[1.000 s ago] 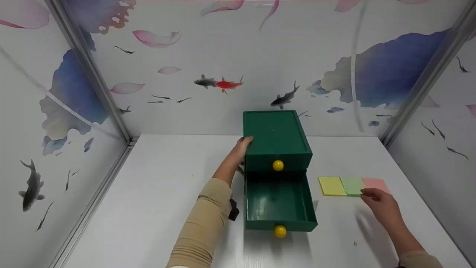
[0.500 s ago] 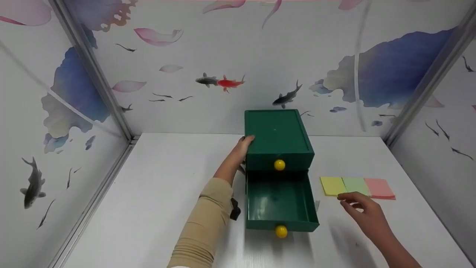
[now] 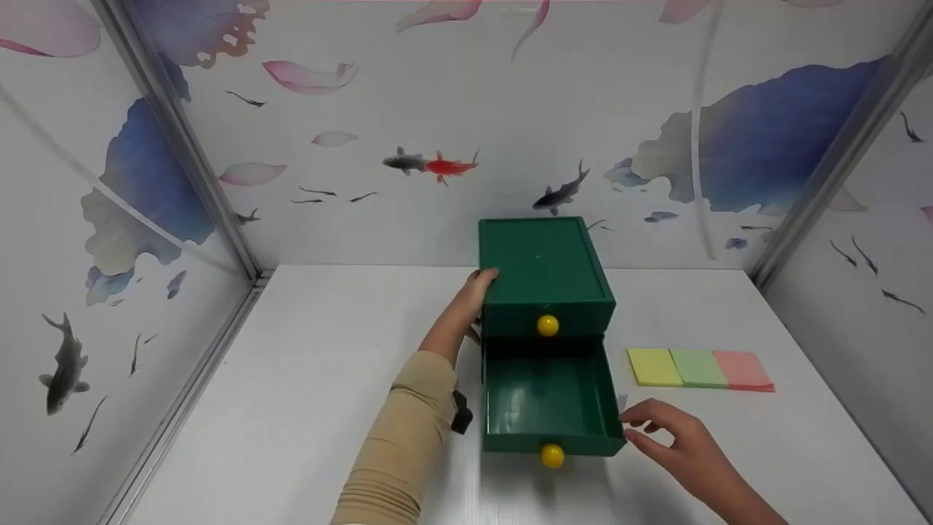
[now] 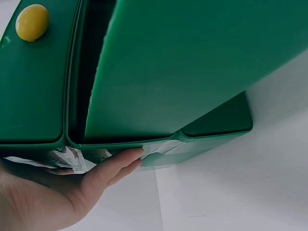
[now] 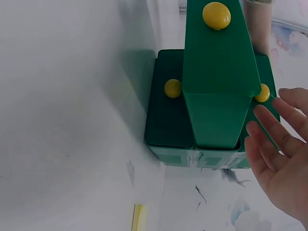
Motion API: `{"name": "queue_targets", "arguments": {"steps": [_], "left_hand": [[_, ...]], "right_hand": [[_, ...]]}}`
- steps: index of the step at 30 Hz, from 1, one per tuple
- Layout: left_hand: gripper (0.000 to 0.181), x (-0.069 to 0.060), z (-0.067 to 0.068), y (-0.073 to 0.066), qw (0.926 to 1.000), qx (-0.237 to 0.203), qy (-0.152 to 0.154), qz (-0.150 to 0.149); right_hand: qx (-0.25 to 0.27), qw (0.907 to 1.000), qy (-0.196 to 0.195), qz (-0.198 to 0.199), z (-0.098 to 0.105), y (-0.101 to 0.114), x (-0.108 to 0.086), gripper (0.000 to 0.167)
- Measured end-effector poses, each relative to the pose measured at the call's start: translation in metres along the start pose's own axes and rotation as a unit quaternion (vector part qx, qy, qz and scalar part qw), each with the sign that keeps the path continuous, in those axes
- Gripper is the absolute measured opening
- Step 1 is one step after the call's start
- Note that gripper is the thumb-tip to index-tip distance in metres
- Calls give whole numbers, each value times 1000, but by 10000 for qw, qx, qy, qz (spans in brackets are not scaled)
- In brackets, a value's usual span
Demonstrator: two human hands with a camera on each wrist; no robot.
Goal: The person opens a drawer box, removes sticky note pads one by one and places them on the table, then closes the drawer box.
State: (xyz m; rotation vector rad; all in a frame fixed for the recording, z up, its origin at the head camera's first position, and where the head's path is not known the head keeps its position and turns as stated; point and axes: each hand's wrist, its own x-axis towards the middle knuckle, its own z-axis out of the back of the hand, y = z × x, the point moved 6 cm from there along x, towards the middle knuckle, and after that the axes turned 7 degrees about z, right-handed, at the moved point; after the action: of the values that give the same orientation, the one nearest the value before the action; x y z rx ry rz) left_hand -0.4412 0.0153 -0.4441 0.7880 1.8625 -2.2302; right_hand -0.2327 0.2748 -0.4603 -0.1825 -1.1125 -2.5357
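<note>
A green drawer cabinet (image 3: 543, 259) stands toward the back of the table. Its middle drawer (image 3: 547, 397) is pulled far out and nothing shows inside it; a yellow knob (image 3: 552, 456) is on its front. My left hand (image 3: 472, 299) rests against the cabinet's left side, and in the left wrist view its fingers lie straight along that side. At the drawer's right front corner is my right hand (image 3: 678, 441), fingers spread and slightly bent. The right wrist view shows this hand (image 5: 284, 154) holding nothing; whether its fingertips touch the drawer I cannot tell.
Yellow (image 3: 654, 366), green (image 3: 698, 367) and pink (image 3: 742, 369) sticky note pads lie side by side right of the cabinet. Printed walls (image 3: 328, 219) with metal corner posts enclose the white table (image 3: 328, 328) behind and at both sides.
My right hand has moved left and nearer to me, from the pink and green pads to the drawer's right front corner. The left hand and the drawer have stayed where they were.
</note>
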Motion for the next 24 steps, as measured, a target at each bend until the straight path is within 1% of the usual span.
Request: {"name": "queue_targets", "arguments": {"steps": [4, 8, 13, 18, 21, 24], "left_hand": [[83, 2, 0, 2, 10000, -10, -57, 49], [84, 2, 1, 3, 9999, -79, -77, 33], [83, 1, 2, 2, 9999, -109, -51, -17], [84, 1, 2, 1, 9999, -100, -11, -9], [85, 1, 2, 0, 10000, -79, -3, -32], [85, 2, 2, 0, 10000, -42, -8, -54]], "right_hand": [[152, 9996, 235, -39, -8, -2, 2, 14], [301, 9991, 247, -138, -15, -7, 3, 14], [259, 9996, 94, 2, -21, -9, 3, 21], [299, 9993, -179, 168, -20, -10, 6, 25], [394, 9986, -337, 90, -17, -11, 9, 26], [494, 9974, -510, -128, -17, -11, 11, 25]]}}
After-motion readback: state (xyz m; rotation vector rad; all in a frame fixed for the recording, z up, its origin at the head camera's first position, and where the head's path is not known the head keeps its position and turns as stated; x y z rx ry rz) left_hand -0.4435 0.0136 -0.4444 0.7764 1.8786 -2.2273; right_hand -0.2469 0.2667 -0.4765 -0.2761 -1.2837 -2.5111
